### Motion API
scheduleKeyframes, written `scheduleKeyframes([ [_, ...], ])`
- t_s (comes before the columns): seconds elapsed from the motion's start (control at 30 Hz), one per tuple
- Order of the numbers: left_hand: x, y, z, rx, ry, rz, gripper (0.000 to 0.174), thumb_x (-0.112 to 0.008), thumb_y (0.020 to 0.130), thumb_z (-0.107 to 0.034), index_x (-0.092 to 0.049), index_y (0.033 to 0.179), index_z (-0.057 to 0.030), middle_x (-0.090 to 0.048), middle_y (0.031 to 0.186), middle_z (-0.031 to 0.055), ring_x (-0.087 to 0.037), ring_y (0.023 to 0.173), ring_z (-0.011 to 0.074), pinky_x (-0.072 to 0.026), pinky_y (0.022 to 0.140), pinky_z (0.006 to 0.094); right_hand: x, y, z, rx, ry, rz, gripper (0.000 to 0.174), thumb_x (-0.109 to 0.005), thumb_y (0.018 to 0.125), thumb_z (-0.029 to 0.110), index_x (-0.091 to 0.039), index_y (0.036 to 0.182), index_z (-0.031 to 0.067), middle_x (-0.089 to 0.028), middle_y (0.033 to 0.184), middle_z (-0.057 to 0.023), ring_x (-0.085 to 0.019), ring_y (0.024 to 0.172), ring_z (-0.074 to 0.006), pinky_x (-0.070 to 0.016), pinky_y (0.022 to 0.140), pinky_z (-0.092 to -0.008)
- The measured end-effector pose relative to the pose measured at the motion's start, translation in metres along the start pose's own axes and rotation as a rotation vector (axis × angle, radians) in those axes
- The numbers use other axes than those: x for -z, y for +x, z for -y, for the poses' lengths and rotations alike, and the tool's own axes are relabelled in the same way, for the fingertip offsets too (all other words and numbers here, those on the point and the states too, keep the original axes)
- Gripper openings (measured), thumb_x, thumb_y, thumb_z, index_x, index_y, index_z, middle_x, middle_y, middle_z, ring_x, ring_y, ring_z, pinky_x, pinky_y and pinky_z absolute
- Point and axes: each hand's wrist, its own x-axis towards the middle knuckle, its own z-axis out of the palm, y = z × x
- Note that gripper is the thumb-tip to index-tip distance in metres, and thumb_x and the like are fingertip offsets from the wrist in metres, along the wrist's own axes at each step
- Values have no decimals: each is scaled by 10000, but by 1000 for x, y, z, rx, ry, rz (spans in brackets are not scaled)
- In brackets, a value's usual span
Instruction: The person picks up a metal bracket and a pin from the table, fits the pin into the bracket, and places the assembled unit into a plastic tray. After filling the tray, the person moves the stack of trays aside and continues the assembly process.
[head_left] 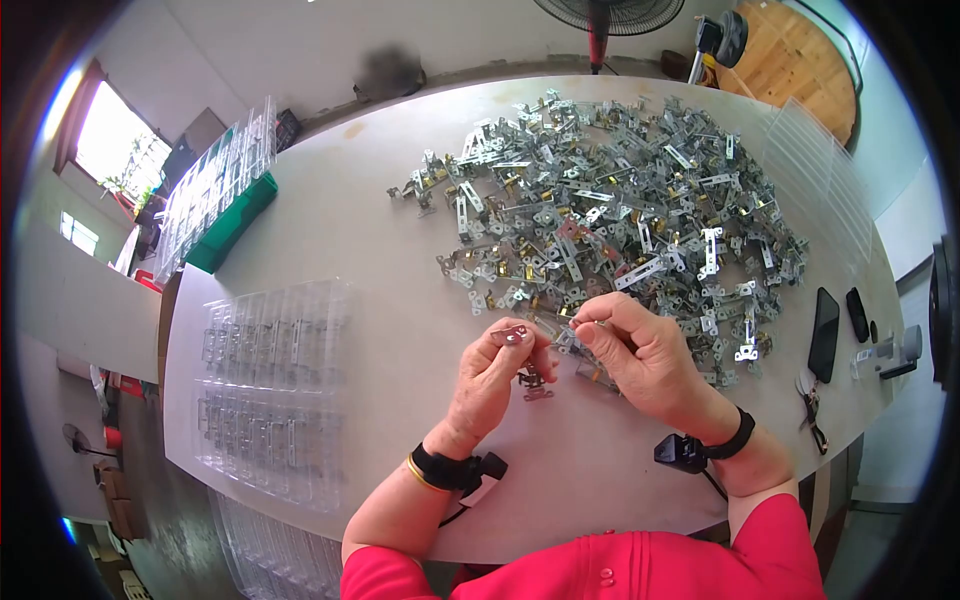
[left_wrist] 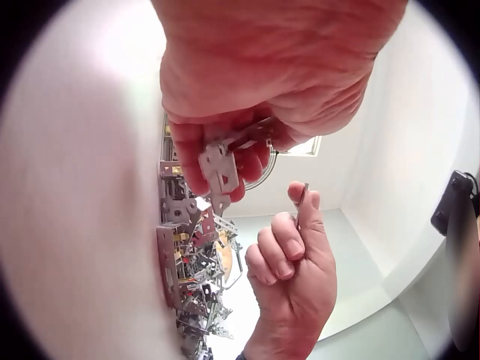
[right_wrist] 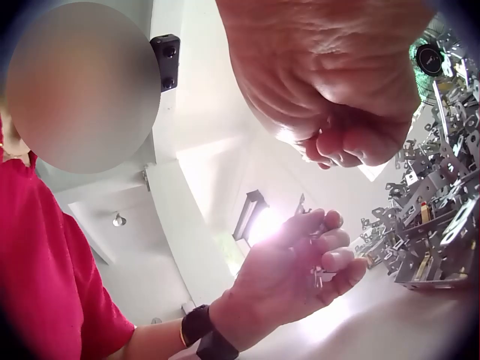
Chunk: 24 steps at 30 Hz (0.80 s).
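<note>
Grips a metal bracket, probably light, stiff and best held by flat edges, with left fingers below the head view's centre, and pinches a thin metal piece with right fingers.

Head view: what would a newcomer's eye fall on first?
Probably the big heap of metal parts, right of centre on the table. In front of it, the left hand holds a bracket and the right hand pinches a thin piece. Clear trays lie at the table's left.
</note>
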Motion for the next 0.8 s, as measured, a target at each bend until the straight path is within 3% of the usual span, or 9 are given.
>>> scheduleKeyframes([
  [0.13, -4, -3, -1, 62, 14, -51, 244, -455, 1074, -216, -595, 1081, -16, -625, 840, 65, -639, 726, 176, -558, 740, 317, -8, -5, 2, -31, 27, 1, 138, -615, 1005, 107, -594, 1128, 47, -598, 717, -32, -480, 588, -74, -416, 536, -265],
  [0.27, -11, -5, -9, 89, 144, -59, 249, -452, 1075, -214, -595, 1110, -14, -632, 854, 59, -640, 738, 158, -554, 717, 293, -5, -7, 15, -67, -17, 110, 127, -590, 1002, 89, -582, 1116, 33, -667, 792, -76, -598, 643, -112, -482, 590, -285],
  [0.33, -19, -6, -11, 101, 153, -83, 263, -436, 1082, -201, -596, 1166, -11, -601, 800, 19, -612, 754, 98, -511, 689, 251, -5, -8, 19, -56, -15, 128, 118, -585, 1002, 92, -581, 1102, 29, -691, 811, -90, -649, 671, -124, -505, 609, -289],
  [0.4, -21, -7, -8, 104, 181, -89, 258, -443, 1079, -189, -596, 1182, -8, -610, 803, 22, -619, 759, 96, -512, 686, 247, -4, -7, 23, -58, -34, 140, 106, -582, 1002, 98, -579, 1080, 27, -719, 839, -117, -711, 726, -178, -536, 637, -308],
  [0.63, -22, -7, 1, 19, 410, -115, 230, -476, 1045, -104, -606, 1198, 9, -636, 793, 50, -638, 742, 90, -519, 665, 249, -5, -7, 21, -70, -67, 139, 96, -589, 991, 99, -581, 1054, 27, -718, 816, -118, -718, 717, -214, -538, 635, -317],
  [0.8, -19, -6, 5, -72, 571, -160, 235, -491, 1023, -69, -638, 1192, 1, -627, 834, 41, -608, 707, 80, -517, 648, 249, -7, -8, 17, -51, -96, 138, 94, -600, 978, 99, -581, 1040, 30, -679, 748, -120, -662, 613, -208, -497, 571, -328],
])
